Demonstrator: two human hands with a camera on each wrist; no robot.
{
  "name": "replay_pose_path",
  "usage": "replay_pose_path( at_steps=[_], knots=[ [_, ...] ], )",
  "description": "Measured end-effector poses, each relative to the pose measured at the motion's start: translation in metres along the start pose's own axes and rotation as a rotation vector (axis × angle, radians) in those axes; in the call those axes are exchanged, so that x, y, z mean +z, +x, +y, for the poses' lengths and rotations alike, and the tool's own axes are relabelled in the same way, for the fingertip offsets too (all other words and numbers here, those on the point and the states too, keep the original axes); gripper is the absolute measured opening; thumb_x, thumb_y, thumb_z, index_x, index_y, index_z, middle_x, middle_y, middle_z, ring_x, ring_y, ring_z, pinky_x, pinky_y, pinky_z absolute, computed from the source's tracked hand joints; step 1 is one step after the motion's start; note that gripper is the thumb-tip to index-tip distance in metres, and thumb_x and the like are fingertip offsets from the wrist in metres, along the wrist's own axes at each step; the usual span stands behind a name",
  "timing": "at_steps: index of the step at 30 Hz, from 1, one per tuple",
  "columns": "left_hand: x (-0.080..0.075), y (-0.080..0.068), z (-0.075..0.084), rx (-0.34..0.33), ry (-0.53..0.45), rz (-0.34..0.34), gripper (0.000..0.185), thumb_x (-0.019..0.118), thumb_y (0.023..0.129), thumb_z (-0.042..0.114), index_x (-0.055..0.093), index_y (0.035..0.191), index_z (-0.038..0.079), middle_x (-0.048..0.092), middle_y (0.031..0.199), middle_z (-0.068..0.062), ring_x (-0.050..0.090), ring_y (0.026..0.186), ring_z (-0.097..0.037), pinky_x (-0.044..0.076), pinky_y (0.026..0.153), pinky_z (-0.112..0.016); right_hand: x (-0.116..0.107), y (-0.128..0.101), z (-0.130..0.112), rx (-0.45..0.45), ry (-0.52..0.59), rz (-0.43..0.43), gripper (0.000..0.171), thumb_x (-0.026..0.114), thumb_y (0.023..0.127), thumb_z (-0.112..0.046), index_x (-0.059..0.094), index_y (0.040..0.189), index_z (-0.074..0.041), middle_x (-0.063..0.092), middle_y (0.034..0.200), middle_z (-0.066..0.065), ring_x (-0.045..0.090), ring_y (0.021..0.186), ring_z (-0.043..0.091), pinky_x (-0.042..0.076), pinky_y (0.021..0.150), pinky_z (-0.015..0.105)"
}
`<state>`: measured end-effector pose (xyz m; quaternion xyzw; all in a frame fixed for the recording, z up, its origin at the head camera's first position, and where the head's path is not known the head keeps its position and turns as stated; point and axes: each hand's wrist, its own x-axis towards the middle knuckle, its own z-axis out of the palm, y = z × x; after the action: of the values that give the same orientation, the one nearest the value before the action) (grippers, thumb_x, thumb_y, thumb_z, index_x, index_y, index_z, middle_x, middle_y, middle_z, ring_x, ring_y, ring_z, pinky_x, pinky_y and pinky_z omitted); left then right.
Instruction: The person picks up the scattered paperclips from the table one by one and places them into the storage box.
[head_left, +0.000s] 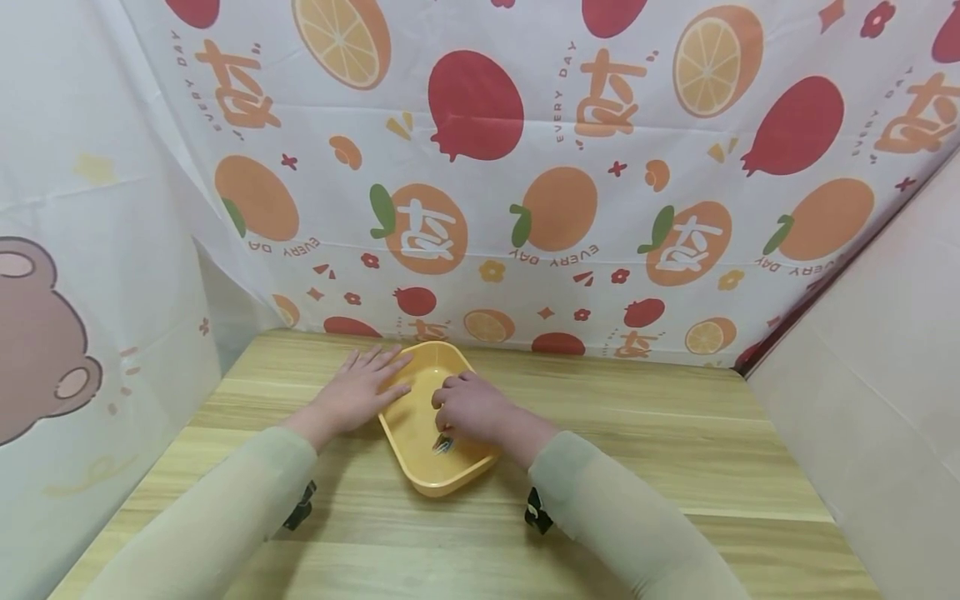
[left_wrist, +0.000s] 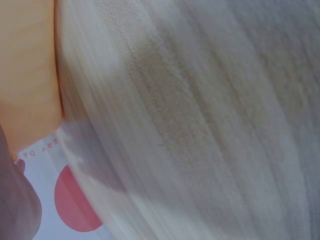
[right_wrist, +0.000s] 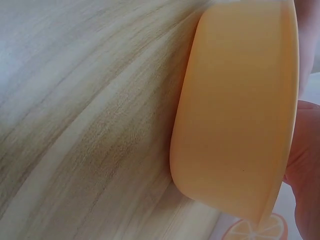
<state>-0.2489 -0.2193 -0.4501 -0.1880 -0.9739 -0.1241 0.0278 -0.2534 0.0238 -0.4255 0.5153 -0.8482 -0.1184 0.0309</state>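
A yellow-orange plastic tray (head_left: 408,421) with rounded corners stands on the table, its long side running away from me. My left hand (head_left: 356,390) lies over its left rim with the fingers spread straight. Inside the tray, my right hand (head_left: 474,410) reaches down over the right side with bent fingers. Just under those fingertips is a small bunch of thin coloured pieces (head_left: 443,444) that look like paper clips. Whether the right fingers pinch one, I cannot tell. From the right wrist, the tray's outer wall (right_wrist: 235,110) hides the fingertips.
The wood-grain table (head_left: 637,492) extends around the tray on both sides. A fruit-print cloth (head_left: 480,208) hangs behind its back edge. Pale cloths hang at the left (head_left: 150,250) and right (head_left: 862,375).
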Motion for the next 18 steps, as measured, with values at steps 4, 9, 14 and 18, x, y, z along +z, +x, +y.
replay_pose_path(
  at_steps=[4, 9, 14, 18],
  knots=[
    [0.000, 0.001, 0.001, 0.013, -0.004, 0.006, 0.073, 0.031, 0.099, 0.067, 0.033, 0.157, 0.022, 0.022, 0.164, -0.009, 0.013, 0.149, -0.043, 0.002, 0.117, -0.064, -0.001, -0.002, 0.002, 0.013, 0.042, 0.009, 0.010, 0.072, 0.092, -0.034, 0.079, 0.099, -0.037, 0.063, 0.119, -0.013, 0.051, 0.112, 0.012, 0.039, 0.101, 0.034],
    [0.001, 0.001, 0.000, 0.017, -0.007, 0.011, 0.073, 0.031, 0.099, 0.067, 0.033, 0.157, 0.022, 0.023, 0.163, -0.009, 0.013, 0.148, -0.044, 0.002, 0.117, -0.064, -0.006, -0.006, 0.005, 0.023, 0.085, 0.031, 0.016, 0.073, 0.090, -0.038, 0.079, 0.104, -0.035, 0.064, 0.124, -0.009, 0.051, 0.116, 0.014, 0.039, 0.104, 0.038],
    [0.002, 0.002, -0.002, 0.015, -0.021, 0.011, 0.068, 0.037, 0.101, 0.061, 0.033, 0.157, 0.022, 0.022, 0.164, -0.009, 0.012, 0.149, -0.044, 0.001, 0.117, -0.065, -0.013, -0.013, 0.007, 0.027, 0.116, 0.077, 0.017, 0.074, 0.089, -0.038, 0.079, 0.105, -0.034, 0.064, 0.125, -0.008, 0.051, 0.118, 0.014, 0.040, 0.107, 0.043],
    [0.005, 0.001, -0.004, 0.004, -0.025, 0.013, 0.067, 0.038, 0.101, 0.060, 0.032, 0.157, 0.024, 0.022, 0.164, -0.006, 0.012, 0.150, -0.041, 0.000, 0.118, -0.062, -0.016, -0.021, 0.011, 0.033, 0.130, 0.131, 0.017, 0.074, 0.090, -0.038, 0.079, 0.106, -0.033, 0.064, 0.125, -0.009, 0.052, 0.119, 0.015, 0.040, 0.107, 0.040]
  ],
)
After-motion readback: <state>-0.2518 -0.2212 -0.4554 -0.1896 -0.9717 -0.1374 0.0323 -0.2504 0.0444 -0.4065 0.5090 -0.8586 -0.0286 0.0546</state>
